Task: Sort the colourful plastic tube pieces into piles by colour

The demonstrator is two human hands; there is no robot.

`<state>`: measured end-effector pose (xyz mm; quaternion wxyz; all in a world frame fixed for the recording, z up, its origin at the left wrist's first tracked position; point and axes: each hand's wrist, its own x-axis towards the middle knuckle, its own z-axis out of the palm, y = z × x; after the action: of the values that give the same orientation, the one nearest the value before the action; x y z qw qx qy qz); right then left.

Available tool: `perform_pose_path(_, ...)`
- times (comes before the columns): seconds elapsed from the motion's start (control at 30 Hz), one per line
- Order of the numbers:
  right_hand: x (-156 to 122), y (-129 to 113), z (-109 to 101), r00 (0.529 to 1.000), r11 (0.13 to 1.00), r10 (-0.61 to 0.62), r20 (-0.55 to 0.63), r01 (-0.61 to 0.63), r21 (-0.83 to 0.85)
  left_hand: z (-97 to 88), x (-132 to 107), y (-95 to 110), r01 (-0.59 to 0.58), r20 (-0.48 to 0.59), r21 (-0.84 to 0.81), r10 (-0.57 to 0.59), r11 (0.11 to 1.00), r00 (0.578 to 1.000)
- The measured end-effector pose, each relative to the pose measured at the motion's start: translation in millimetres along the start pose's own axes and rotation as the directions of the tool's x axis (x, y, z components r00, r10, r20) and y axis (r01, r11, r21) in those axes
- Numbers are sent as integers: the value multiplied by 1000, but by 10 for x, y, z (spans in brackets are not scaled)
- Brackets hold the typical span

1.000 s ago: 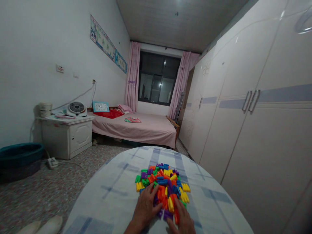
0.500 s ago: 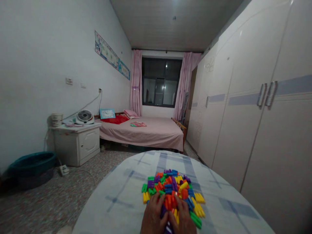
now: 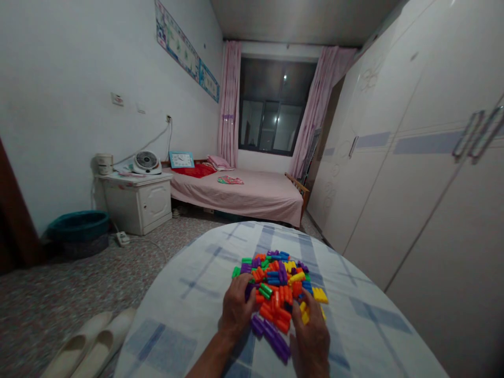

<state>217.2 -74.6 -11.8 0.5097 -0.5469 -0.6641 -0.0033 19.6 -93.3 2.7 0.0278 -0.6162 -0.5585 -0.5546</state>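
Observation:
A heap of small plastic blocks in orange, yellow, green, blue and purple lies on a round table covered with a white cloth with blue checks. My left hand rests against the heap's left near side, its fingers curled over blocks. My right hand cups the heap's right near side, fingers bent over yellow and orange pieces. A few purple blocks lie between the two hands. Both hands press on the pile; neither lifts a single block.
A white wardrobe runs along the right wall close to the table. Ahead stands a pink bed, with a white nightstand carrying a small fan. A teal basin and pale shoes sit on the floor at left.
The hands have spread apart from the middle of the heap to its two near sides. The camera tilted down and left, so the shoes and more of the table show.

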Motion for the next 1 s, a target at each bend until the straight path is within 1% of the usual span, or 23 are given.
perform_pose_path(0.1, 43, 33, -79, 996, 996, 76, -52, -78, -42, -62, 47, -105, 15, -83, 91, -8, 996, 997)
perform_pose_path(0.2, 77, 102, -125, 990, 991, 108, -91, -115, -74, -105, 66, -161, 80, -98, 158, -65, 984, 993)
perform_pose_path(0.23, 80, 122, -134, 989, 988, 111, -95, -120, -96, -113, 64, -167, 110, -85, 187, -96, 976, 992)
perform_pose_path(0.3, 71, 145, -144, 992, 980, 109, -68, -119, -163, -120, 46, -162, 159, -22, 255, -159, 954, 987)
perform_pose_path(0.37, 45, 146, -141, 995, 968, 101, 0, -98, -233, -114, 21, -143, 179, 66, 316, -210, 932, 976)
perform_pose_path(0.47, 1, 132, -113, 989, 956, 88, 121, -50, -288, -104, 0, -101, 157, 171, 346, -227, 925, 959)
perform_pose_path(0.57, -20, 132, -71, 982, 951, 85, 168, -30, -308, -108, 6, -66, 135, 206, 328, -211, 935, 956)
perform_pose_path(0.73, -19, 133, -47, 983, 967, 50, 176, -3, -254, -115, 19, -75, 128, 224, 292, -198, 948, 954)
perform_pose_path(0.87, -8, 120, -53, 982, 980, 74, 176, -38, -198, -84, 10, -112, 111, 227, 159, -146, 981, 963)
perform_pose_path(1.0, 14, 126, -59, 984, 993, 35, 174, -15, -116, -56, 24, -110, 121, 174, -11, -117, 993, 978)
